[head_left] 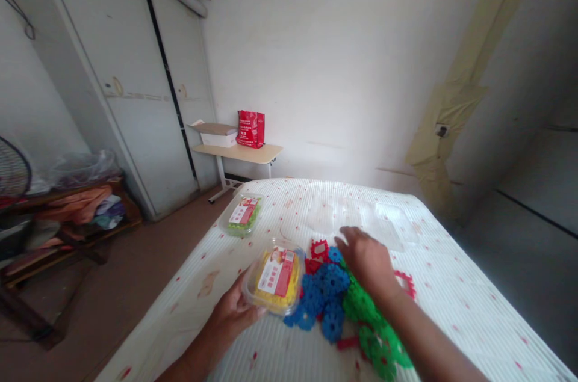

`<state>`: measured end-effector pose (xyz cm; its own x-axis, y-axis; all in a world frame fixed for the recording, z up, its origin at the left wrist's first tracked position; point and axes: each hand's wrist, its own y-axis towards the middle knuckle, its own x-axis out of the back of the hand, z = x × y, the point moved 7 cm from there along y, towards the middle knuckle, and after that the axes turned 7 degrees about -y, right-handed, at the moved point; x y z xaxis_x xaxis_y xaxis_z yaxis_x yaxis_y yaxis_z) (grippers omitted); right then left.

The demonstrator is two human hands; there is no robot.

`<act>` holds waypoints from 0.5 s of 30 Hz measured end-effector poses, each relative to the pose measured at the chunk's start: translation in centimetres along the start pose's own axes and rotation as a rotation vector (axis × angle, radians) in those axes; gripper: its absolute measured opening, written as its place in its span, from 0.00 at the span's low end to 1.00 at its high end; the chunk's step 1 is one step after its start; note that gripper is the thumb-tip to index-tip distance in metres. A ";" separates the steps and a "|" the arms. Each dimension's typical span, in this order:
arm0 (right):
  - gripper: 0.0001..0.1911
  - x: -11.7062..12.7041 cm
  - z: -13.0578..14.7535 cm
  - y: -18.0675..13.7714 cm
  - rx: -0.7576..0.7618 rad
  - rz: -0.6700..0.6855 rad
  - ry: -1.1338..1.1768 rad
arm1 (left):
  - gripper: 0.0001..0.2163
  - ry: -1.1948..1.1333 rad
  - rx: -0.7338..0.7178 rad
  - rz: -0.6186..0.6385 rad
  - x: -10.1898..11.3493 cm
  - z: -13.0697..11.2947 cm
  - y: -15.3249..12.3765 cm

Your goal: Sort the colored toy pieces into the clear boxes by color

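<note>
My left hand grips a clear plastic box by its left and lower side. The box is tilted a little, holds yellow pieces and has a red and white label on its lid. Raised over the table, my right hand has its fingers loosely bent and apart, and no object shows in them. Below it are blue flower-shaped plastic pieces and a heap of green pieces, partly hidden by my right forearm. Red frame-shaped pieces lie at the heap's far side.
A closed clear box of green pieces stands at the table's far left. Clear plastic containers lie beyond my right hand. Past the patterned tablecloth, a small side table carries a red bag and a carton.
</note>
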<state>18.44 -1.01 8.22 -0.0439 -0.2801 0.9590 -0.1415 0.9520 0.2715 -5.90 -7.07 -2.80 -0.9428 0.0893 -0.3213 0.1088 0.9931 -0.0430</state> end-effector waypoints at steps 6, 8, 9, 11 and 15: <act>0.15 -4.2 -10.8 6.7 -0.381 0.199 -0.095 | 0.43 -0.057 -0.003 -0.052 0.8 1.3 0.8; 0.16 -5.9 -11.9 7.7 -0.421 0.254 -0.082 | 0.42 -0.026 -0.001 -0.066 1.6 2.3 0.9; 0.17 -6.8 -12.2 8.0 -0.435 0.274 -0.075 | 0.41 0.002 0.004 -0.076 2.1 2.8 1.0; 0.20 -8.1 -12.6 8.2 -0.452 0.294 -0.059 | 0.39 0.100 0.015 -0.111 3.5 3.6 1.1; 0.21 -9.4 -13.7 8.1 -0.465 0.274 -0.050 | 0.38 0.488 0.029 -0.256 6.5 2.2 0.8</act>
<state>31.23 10.99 2.54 -0.0667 -0.0082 0.9977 0.3340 0.9421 0.0301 -11.19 -5.85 -7.03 -0.9763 -0.1229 0.1783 -0.1407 0.9859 -0.0907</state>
